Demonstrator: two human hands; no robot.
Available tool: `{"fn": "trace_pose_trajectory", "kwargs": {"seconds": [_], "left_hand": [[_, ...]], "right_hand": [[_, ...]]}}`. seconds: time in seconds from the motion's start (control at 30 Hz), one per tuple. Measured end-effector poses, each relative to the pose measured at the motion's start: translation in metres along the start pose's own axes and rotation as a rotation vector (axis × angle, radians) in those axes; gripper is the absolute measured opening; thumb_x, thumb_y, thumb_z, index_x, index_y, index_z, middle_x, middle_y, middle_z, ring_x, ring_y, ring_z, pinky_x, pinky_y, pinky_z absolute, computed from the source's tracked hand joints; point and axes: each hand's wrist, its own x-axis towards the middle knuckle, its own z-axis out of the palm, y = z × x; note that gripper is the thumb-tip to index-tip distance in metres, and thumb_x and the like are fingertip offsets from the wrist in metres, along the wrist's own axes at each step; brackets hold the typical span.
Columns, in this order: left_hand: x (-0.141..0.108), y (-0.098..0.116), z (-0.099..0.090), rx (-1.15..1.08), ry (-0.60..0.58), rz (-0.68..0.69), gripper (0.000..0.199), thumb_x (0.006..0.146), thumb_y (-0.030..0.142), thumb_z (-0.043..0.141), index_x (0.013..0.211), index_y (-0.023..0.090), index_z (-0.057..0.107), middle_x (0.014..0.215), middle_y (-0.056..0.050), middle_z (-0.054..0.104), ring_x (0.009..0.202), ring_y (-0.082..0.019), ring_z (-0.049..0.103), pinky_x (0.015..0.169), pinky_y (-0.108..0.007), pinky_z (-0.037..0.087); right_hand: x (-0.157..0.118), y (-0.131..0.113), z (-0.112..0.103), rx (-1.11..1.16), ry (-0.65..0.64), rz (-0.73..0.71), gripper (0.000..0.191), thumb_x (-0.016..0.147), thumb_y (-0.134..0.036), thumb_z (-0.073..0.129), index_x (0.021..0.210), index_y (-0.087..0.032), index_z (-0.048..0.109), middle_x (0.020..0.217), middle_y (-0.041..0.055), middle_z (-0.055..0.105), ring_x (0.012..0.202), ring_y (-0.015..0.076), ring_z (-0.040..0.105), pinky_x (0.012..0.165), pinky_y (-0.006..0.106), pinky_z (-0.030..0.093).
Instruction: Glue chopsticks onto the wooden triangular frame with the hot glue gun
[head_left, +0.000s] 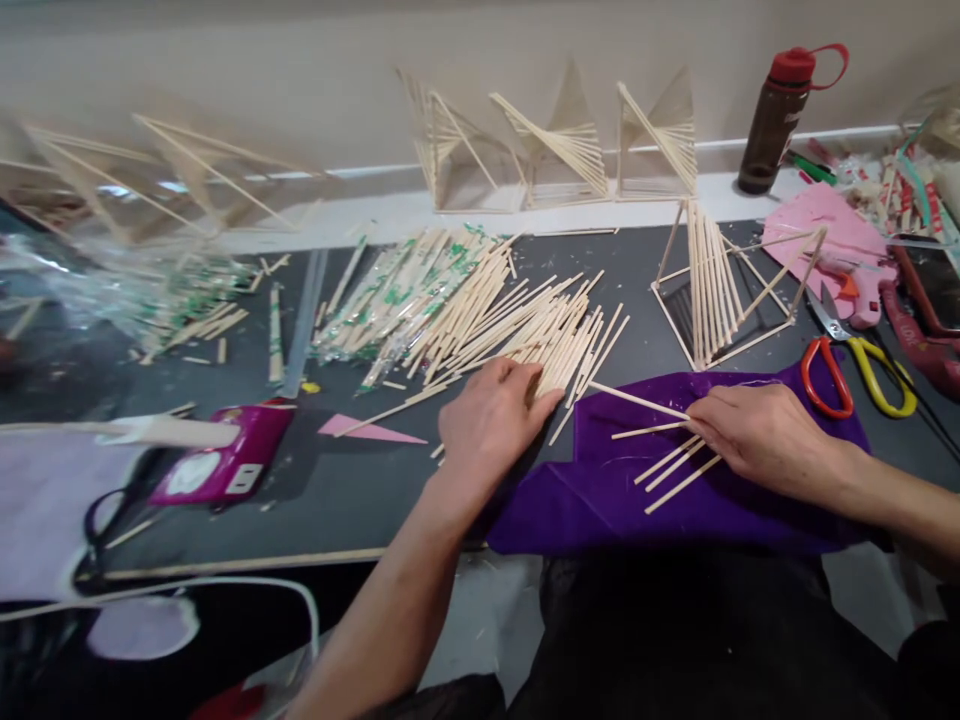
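Note:
Over the front of a pile of loose wooden sticks (pixel 555 335) lies my left hand (pixel 495 410), its thumb and curled fingers apart and the fingertips touching the sticks. Whether it grips any is hidden. My right hand (pixel 757 430) is closed around several thin sticks (pixel 675 462) that fan out toward the left above a purple cloth (pixel 600 500). A twisted stick frame (pixel 709 290) stands behind the right hand. Wrapped stick bundles (pixel 405 290) lie behind and left of the loose pile.
Red and yellow scissors (pixel 844 335) and a pink glue gun (pixel 832 250) lie right. A dark bottle (pixel 776 120) stands at the back, near finished stick frames (pixel 570 150). A magenta packet (pixel 225 455), pink paper triangle (pixel 367 430) and clear ruler (pixel 306 320) are left.

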Motion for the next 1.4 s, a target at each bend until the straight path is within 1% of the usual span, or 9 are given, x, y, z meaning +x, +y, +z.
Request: {"fn": "trace_pose_trajectory", "kwargs": {"seconds": [0.2, 0.3, 0.43, 0.57, 0.73, 0.93, 1.03, 1.17, 1.4], "left_hand": [[0.015, -0.023, 0.009, -0.009, 0.057, -0.067, 0.037, 0.093, 0.042, 0.047, 0.111, 0.022, 0.072, 0.114, -0.009, 0.066, 0.095, -0.027, 0.064, 0.067, -0.034, 0.045], [0.018, -0.027, 0.012, -0.017, 0.083, -0.087, 0.039, 0.093, 0.043, 0.045, 0.108, 0.021, 0.073, 0.112, -0.01, 0.067, 0.091, -0.027, 0.064, 0.066, -0.034, 0.044], [0.015, -0.016, 0.01, -0.021, 0.152, -0.082, 0.039, 0.093, 0.042, 0.044, 0.101, 0.019, 0.074, 0.108, -0.012, 0.067, 0.096, -0.028, 0.062, 0.069, -0.035, 0.044], [0.011, 0.001, 0.003, -0.053, 0.209, -0.024, 0.039, 0.092, 0.044, 0.046, 0.107, 0.019, 0.073, 0.112, -0.013, 0.065, 0.104, -0.03, 0.059, 0.074, -0.036, 0.044], [0.009, 0.015, 0.003, -0.06, 0.138, 0.016, 0.041, 0.09, 0.046, 0.049, 0.113, 0.018, 0.069, 0.114, -0.015, 0.064, 0.106, -0.032, 0.058, 0.077, -0.038, 0.045], [0.01, 0.02, 0.009, 0.003, 0.04, -0.027, 0.041, 0.093, 0.043, 0.041, 0.112, 0.02, 0.069, 0.115, -0.014, 0.064, 0.094, -0.031, 0.064, 0.069, -0.037, 0.044], [0.012, 0.018, 0.011, 0.017, 0.078, -0.029, 0.04, 0.092, 0.041, 0.041, 0.11, 0.02, 0.071, 0.112, -0.014, 0.067, 0.094, -0.031, 0.065, 0.068, -0.037, 0.044], [0.017, 0.012, 0.011, 0.032, 0.104, -0.047, 0.04, 0.09, 0.041, 0.042, 0.1, 0.019, 0.074, 0.1, -0.014, 0.073, 0.092, -0.033, 0.066, 0.066, -0.038, 0.044], [0.035, 0.009, 0.001, 0.031, 0.164, -0.107, 0.04, 0.089, 0.039, 0.041, 0.096, 0.02, 0.076, 0.089, -0.014, 0.074, 0.084, -0.031, 0.066, 0.064, -0.038, 0.043]], "right_hand": [[-0.001, 0.002, 0.003, -0.022, -0.001, -0.014, 0.031, 0.097, -0.022, 0.044, 0.077, -0.013, 0.066, 0.065, 0.0028, 0.061, 0.056, 0.0132, 0.054, 0.052, 0.031, 0.025], [-0.001, -0.002, 0.003, -0.032, -0.017, -0.021, 0.03, 0.096, -0.02, 0.045, 0.076, -0.013, 0.065, 0.065, 0.0029, 0.061, 0.055, 0.0128, 0.052, 0.051, 0.031, 0.024], [0.003, -0.017, 0.003, -0.054, -0.027, -0.053, 0.026, 0.094, -0.018, 0.047, 0.074, -0.014, 0.063, 0.065, 0.003, 0.06, 0.054, 0.0127, 0.048, 0.051, 0.031, 0.022], [0.004, -0.036, 0.005, -0.051, -0.058, -0.096, 0.022, 0.091, -0.014, 0.049, 0.074, -0.015, 0.062, 0.067, 0.004, 0.06, 0.055, 0.0128, 0.044, 0.052, 0.031, 0.021], [0.001, -0.048, 0.006, -0.054, -0.178, -0.066, 0.016, 0.089, -0.012, 0.049, 0.078, -0.014, 0.061, 0.072, 0.0053, 0.059, 0.058, 0.0125, 0.039, 0.053, 0.033, 0.017], [-0.009, -0.047, 0.016, -0.092, -0.242, -0.022, 0.02, 0.093, -0.014, 0.045, 0.082, -0.013, 0.062, 0.076, 0.0065, 0.061, 0.059, 0.0127, 0.039, 0.053, 0.033, 0.016], [-0.018, -0.045, 0.025, -0.127, -0.2, -0.027, 0.024, 0.094, -0.014, 0.042, 0.083, -0.013, 0.063, 0.077, 0.0066, 0.063, 0.059, 0.0128, 0.04, 0.053, 0.033, 0.015], [-0.025, -0.042, 0.037, -0.119, -0.066, -0.04, 0.025, 0.094, -0.014, 0.042, 0.081, -0.014, 0.063, 0.073, 0.005, 0.06, 0.059, 0.0128, 0.039, 0.053, 0.032, 0.016], [-0.027, -0.036, 0.055, -0.099, 0.141, -0.052, 0.029, 0.096, -0.019, 0.043, 0.075, -0.015, 0.062, 0.067, 0.0033, 0.057, 0.058, 0.0121, 0.039, 0.053, 0.033, 0.017]]}}
